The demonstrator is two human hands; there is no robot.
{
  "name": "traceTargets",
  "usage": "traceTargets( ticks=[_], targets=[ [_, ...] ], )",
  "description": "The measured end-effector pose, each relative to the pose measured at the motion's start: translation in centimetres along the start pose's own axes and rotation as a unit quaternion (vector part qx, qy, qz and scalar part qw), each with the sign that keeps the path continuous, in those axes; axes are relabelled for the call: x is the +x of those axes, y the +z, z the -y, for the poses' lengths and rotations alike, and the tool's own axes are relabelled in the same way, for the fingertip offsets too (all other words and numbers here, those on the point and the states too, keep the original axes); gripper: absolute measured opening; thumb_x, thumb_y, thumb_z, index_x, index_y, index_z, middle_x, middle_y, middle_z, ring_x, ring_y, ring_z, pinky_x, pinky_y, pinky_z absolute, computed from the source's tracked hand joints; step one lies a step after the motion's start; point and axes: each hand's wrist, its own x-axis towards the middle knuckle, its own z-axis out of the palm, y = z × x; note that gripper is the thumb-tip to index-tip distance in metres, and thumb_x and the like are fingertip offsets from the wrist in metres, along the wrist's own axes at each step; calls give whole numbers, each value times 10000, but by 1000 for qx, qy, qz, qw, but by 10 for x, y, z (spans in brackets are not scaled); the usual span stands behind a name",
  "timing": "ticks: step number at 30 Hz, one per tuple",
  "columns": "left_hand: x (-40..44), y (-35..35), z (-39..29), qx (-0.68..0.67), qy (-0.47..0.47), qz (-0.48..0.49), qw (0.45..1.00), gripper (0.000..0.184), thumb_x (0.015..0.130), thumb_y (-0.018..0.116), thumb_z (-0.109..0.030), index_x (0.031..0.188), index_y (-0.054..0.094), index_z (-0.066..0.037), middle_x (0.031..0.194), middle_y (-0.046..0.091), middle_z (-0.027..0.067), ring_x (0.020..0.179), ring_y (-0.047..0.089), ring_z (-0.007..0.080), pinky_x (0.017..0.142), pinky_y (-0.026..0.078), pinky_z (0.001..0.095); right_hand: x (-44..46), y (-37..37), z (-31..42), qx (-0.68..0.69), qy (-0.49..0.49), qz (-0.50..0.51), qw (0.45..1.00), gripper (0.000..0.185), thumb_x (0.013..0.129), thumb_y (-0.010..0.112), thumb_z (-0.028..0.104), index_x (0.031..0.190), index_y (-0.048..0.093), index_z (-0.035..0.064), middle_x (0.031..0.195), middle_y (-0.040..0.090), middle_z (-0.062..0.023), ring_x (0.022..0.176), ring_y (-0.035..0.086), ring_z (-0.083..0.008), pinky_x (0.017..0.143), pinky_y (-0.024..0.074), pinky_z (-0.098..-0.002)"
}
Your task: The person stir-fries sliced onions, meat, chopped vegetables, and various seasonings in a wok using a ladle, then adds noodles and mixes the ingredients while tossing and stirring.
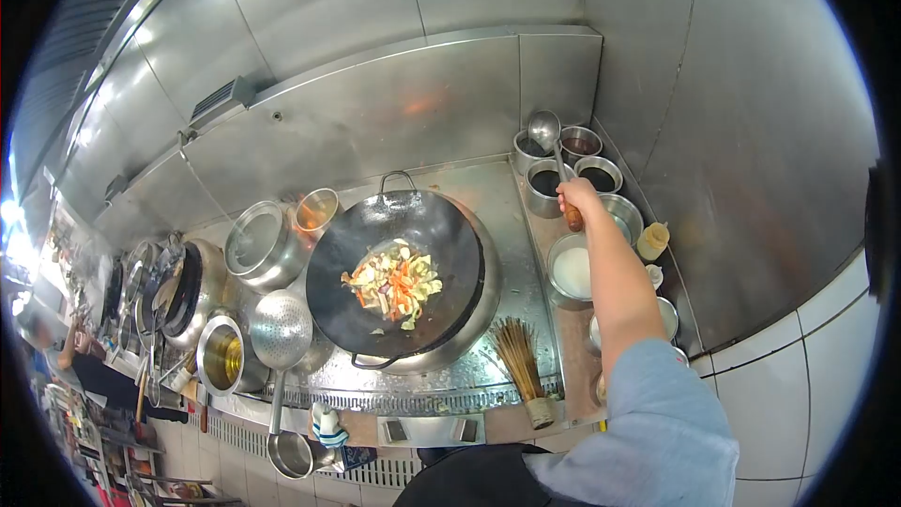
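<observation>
My right hand (577,199) is closed round the wooden handle of a metal ladle (544,129). The ladle's bowl is over the back of a group of metal pots at the right, near one with dark contents (581,144). Below my forearm's left side is a pot of white contents (571,268). A black wok (352,225) sits on the stove, holding chopped vegetables (394,284) in orange, pale green and white. My left hand does not show.
Left of the wok lie a perforated strainer (282,330), a pot of yellow liquid (222,361) and a lidded pot (258,238). A bamboo brush (521,363) lies at the front right. Another person's arm (68,349) shows at the far left.
</observation>
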Motion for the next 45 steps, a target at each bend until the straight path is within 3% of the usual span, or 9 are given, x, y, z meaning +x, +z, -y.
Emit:
traceTargets(
  ticks=[3,6,15,19,24,28,34,38,45],
  targets=[
    [4,2,-3,-21,109,-70,991,240,899,578,-294,964,652,-75,852,664,226,807,634,442,689,502,498,0,-13,3,-2,10,7,1000,90,844,590,66,834,567,-20,626,571,-59,473,544,-169,460,483,-323],
    [14,0,-13,-18,34,-21,999,221,900,586,-279,943,647,-71,832,666,229,787,639,437,677,503,493,0,-22,7,-10,3,12,1000,85,846,590,63,849,566,-18,629,574,-55,473,547,-169,456,483,-319],
    [29,9,-1,9,28,13,999,248,910,580,-284,950,636,-45,855,663,245,797,631,449,695,495,503,-52,-34,24,6,-35,49,998,53,878,539,102,844,517,67,601,519,3,431,484,-111,391,411,-287],
    [15,110,78,-9,58,-28,998,184,818,653,-253,802,625,-72,853,641,136,718,638,372,660,512,479,-154,-29,29,-72,-55,129,987,42,875,541,89,893,504,84,594,495,13,414,480,-108,369,380,-259],
    [35,105,61,-35,55,-31,997,170,827,648,-243,808,634,-75,843,646,137,730,640,367,669,518,474,-265,4,12,-60,57,330,941,307,878,568,107,1182,546,71,650,514,-7,422,478,-113,384,379,-266],
    [47,104,48,-31,143,-31,989,147,835,641,-218,812,640,-72,824,645,142,740,640,367,675,517,475,-291,98,-60,-110,-44,271,955,564,898,576,110,1433,403,73,724,581,-44,460,502,-115,437,422,-302],
    [49,119,56,-76,123,-43,989,167,828,652,-211,773,631,-55,801,637,149,723,629,376,657,509,467,-278,45,-48,-45,-72,112,990,570,904,561,83,1444,384,45,735,582,-57,416,514,-132,404,420,-299],
    [31,127,64,-78,103,-13,992,186,830,656,-221,755,612,-56,801,631,154,710,622,382,651,499,478,-233,-6,-21,-84,-75,26,993,401,833,524,47,1233,542,18,625,525,-62,405,513,-171,387,417,-329],
    [36,169,109,-68,98,-27,992,179,823,671,-195,782,616,-31,800,639,169,744,629,380,667,494,476,-152,-11,-63,-104,-21,-19,994,211,807,546,61,1010,584,20,615,537,-37,410,504,-149,386,429,-304]
  ],
)
